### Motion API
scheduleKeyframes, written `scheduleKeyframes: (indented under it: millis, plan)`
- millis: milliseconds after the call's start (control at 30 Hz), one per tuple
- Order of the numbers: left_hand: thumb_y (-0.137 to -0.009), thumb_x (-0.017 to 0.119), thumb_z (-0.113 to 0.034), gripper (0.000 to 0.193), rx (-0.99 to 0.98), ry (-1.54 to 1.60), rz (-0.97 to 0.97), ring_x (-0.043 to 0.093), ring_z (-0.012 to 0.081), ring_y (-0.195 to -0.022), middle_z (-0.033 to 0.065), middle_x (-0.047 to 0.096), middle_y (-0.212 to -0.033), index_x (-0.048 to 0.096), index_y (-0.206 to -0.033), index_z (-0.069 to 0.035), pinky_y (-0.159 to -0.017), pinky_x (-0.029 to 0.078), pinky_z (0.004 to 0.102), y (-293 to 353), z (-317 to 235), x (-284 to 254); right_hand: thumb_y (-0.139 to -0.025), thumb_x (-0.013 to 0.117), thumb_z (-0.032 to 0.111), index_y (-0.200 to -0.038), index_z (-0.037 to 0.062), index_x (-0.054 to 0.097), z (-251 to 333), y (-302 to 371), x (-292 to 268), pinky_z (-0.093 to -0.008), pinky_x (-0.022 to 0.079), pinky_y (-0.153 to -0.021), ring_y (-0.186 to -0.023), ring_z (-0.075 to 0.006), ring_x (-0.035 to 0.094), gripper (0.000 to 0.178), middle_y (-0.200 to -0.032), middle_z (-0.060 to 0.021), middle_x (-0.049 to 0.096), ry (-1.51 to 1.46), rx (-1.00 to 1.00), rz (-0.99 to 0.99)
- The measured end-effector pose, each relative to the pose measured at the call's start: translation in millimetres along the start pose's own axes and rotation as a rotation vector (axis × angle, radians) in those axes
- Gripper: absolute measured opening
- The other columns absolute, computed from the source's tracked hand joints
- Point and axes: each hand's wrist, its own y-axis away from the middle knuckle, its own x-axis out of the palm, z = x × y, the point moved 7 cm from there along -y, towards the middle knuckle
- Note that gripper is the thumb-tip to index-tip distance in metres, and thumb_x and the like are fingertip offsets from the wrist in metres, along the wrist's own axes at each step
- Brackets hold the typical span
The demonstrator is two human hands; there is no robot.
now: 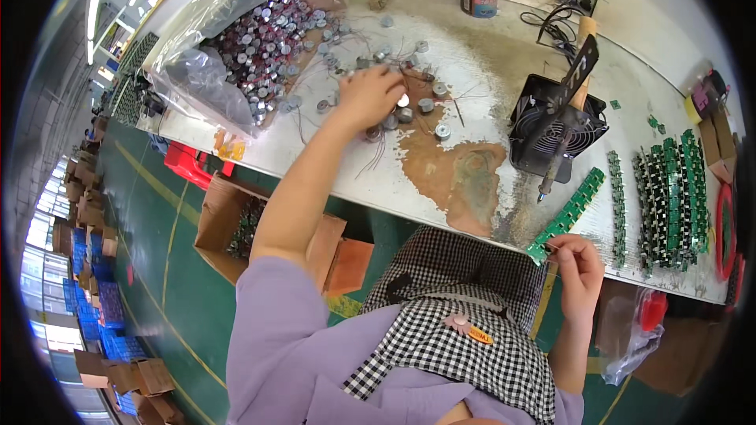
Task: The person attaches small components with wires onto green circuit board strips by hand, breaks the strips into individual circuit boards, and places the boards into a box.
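My left hand [370,98] reaches palm-down over loose small round motors with thin wires on the worktable. Its fingers are bent and closed around a silver small motor [403,100] at their tips; part of the grip is hidden beneath the hand. At the table's front edge my right hand [576,267] pinches thumb against fingers beside the near end of a green circuit board strip [568,216]. What is in that pinch is too small to make out. The strip lies slanted, its near end at the edge.
A clear plastic bag [189,83] full of motors lies at the far left. Beyond the strip stand a black fan [524,138] and a soldering iron [549,181] in a holder. More board strips [669,205] lie at the right. An open carton [216,224] sits below the table.
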Motion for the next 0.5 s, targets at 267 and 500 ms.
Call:
scheduleKeyframes:
  millis: [267,500]
  plan:
    - [-0.08,0.067,-0.025,0.026,0.108,0.556,-0.28,0.063,0.0279,-0.094,0.0111,0.067,-0.1,0.07,-0.099,-0.007,-0.081,0.048,0.0354,-16.4,-15.5,-47.7,-0.09,0.056,0.003,-0.09,-0.0021,0.059,4.8,-15.1,-0.5,-0.0189,0.039,-0.062,-0.068,-0.0048,0.048,0.006,-0.084,-0.0017,0.061,0.155,0.142,0.13]
    - [-0.072,0.067,-0.019,0.018,0.375,-0.134,-0.29,0.057,0.0286,-0.097,0.0072,0.066,-0.091,0.071,-0.087,-0.011,-0.08,0.046,0.0428,-64.7,12.6,-24.6,-0.092,0.058,0.013,-0.084,-0.0007,0.055,-5.3,-21.0,-13.3,-0.0234,0.043,-0.075,-0.08,-0.0101,0.054,0.016,-0.095,-0.0096,0.064,-0.132,0.001,0.013]
